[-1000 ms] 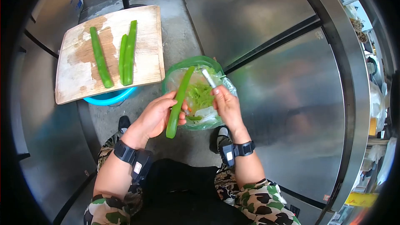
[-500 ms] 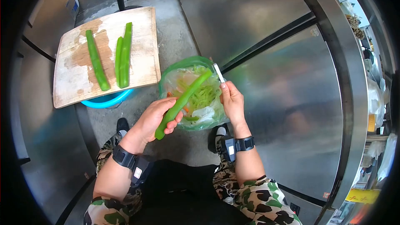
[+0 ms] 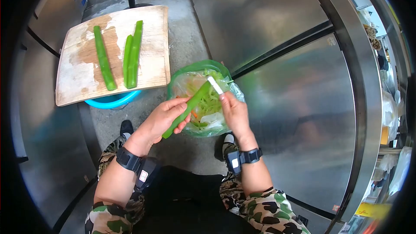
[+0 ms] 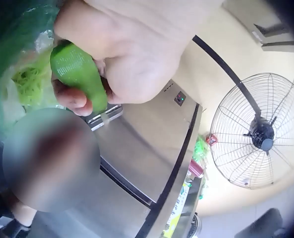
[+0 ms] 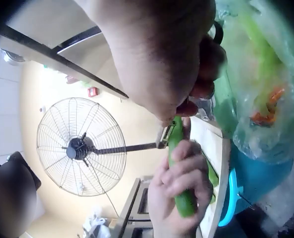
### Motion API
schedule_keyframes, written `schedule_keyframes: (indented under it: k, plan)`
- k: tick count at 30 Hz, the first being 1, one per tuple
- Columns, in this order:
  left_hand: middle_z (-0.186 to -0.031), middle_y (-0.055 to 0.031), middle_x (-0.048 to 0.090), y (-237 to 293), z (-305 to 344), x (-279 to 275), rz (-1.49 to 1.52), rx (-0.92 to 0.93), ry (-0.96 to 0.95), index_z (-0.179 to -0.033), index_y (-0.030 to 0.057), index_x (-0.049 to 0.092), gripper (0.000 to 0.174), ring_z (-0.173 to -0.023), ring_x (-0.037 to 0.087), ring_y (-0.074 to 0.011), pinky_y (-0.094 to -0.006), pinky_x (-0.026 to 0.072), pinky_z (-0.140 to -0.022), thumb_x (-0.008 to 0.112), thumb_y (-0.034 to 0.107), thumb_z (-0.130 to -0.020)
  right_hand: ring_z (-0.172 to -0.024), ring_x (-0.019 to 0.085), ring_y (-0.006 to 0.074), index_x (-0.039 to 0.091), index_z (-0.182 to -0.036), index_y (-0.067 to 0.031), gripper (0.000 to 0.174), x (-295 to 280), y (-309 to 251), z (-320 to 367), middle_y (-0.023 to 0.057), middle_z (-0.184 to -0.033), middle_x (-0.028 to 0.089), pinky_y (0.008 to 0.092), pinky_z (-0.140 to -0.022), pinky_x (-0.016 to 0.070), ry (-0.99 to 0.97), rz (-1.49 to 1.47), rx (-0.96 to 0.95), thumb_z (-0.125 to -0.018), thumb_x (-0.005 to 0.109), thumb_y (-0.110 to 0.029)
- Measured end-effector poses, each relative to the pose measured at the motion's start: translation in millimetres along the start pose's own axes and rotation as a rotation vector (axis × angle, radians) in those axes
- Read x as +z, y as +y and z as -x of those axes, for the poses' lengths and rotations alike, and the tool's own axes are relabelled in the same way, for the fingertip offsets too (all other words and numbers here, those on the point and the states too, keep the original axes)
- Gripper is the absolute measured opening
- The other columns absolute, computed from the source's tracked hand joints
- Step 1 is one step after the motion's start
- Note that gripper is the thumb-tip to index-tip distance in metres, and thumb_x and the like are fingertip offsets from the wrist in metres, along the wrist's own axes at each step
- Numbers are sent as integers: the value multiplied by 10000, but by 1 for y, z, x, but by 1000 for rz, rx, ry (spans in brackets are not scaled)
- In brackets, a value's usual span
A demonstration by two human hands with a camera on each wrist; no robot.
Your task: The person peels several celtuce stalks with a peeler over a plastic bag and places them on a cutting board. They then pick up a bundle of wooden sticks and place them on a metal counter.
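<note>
My left hand [image 3: 164,119] grips a long green peeled stalk [image 3: 197,97], like a lettuce stem, which slants up to the right. In my right hand [image 3: 236,115] is a metal peeler [image 3: 215,85], its head at the stalk's far end. Below both hands stands a green bag-lined container [image 3: 180,71] with pale green peelings [image 3: 212,103] and some orange scraps inside. The left wrist view shows the stalk's near end [image 4: 77,72] poking out of the left fist. In the right wrist view, the left fingers wrap round the stalk [image 5: 185,203].
At the left, a wooden cutting board [image 3: 151,39] carries several green stalks [image 3: 104,58] and sits above a blue basin [image 3: 115,102]. Steel cabinet doors [image 3: 303,104] rise close on the right. A large wire fan [image 4: 261,131] appears in the left wrist view.
The stalk has tilted from near upright to a slant toward the right. The peeler first moved right, off the stalk, then came back left onto its far end.
</note>
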State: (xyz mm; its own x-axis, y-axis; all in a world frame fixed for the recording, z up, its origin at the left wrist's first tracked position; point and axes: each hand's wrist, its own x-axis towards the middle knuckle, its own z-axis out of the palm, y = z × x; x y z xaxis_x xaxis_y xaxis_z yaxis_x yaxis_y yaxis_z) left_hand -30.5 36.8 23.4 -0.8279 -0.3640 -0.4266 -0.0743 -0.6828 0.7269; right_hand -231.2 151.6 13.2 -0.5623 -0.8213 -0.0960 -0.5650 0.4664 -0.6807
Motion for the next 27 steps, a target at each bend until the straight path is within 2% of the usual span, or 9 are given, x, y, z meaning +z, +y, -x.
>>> schedule_keyframes:
  k: [3,6,9,15,18,20,21,25,27]
  plan:
    - [-810,-31,546,-2,-1,3,-60,-2,-25,-1348,2,464,410,-632,503,-76,-204,422,-519,474,208,-993,-491,419,104,582,-865,-53,278,-6,21,-11,18,-538,456,271,-491,380,137,-69,26,-989,510,-291]
    - [-822,-30,552,-5,-6,-4,-77,43,-14,-1351,11,465,413,-639,508,-73,-201,422,-523,488,211,-991,-510,402,56,585,-862,-60,274,-5,13,-2,-31,-549,448,248,-485,359,146,-126,15,-990,510,-290]
    - [-831,-32,557,-3,-6,-5,-58,47,21,-1350,9,465,413,-640,509,-71,-201,421,-523,486,214,-992,-529,542,273,575,-906,-66,208,-5,-6,11,141,-624,547,357,-525,432,-19,-222,-25,-970,535,-259]
    - [-831,-28,552,-5,-7,-4,7,19,50,-1321,2,489,390,-638,496,-65,-200,412,-522,487,211,-992,-588,579,347,583,-908,-74,199,11,-16,21,157,-659,568,391,-524,440,-194,-146,-259,-966,538,-260]
    - [-830,-30,544,-3,-4,-3,-100,26,10,-1331,4,480,401,-632,492,-75,-195,405,-520,505,205,-984,-580,565,352,590,-919,-74,221,5,4,5,167,-666,573,390,-525,440,-47,-67,-45,-969,528,-280]
    - [-830,-28,539,0,-2,-2,-150,22,-18,-1340,5,472,412,-635,491,-80,-194,404,-526,518,195,-977,-534,443,95,567,-878,-55,247,0,25,-7,13,-568,441,276,-512,395,143,-59,-54,-993,507,-265]
    - [-831,-23,537,0,0,-1,-160,28,-24,-1341,5,472,413,-642,490,-79,-195,404,-532,523,187,-973,-526,409,61,579,-867,-64,266,-5,26,-10,-19,-556,426,245,-492,360,151,-132,51,-997,501,-283]
    - [-836,-9,534,0,-2,-6,-129,65,3,-1345,6,471,421,-670,491,-75,-204,412,-560,539,143,-953,-526,385,34,578,-860,-66,285,-4,10,0,-50,-558,428,221,-473,313,72,-326,-5,-1002,492,-298]
    - [-844,1,548,-1,-2,-7,-111,80,10,-1338,7,483,421,-670,490,-63,-205,412,-565,547,136,-943,-541,447,96,571,-877,-58,240,2,-4,13,14,-585,476,269,-507,383,-68,-290,-99,-988,516,-264]
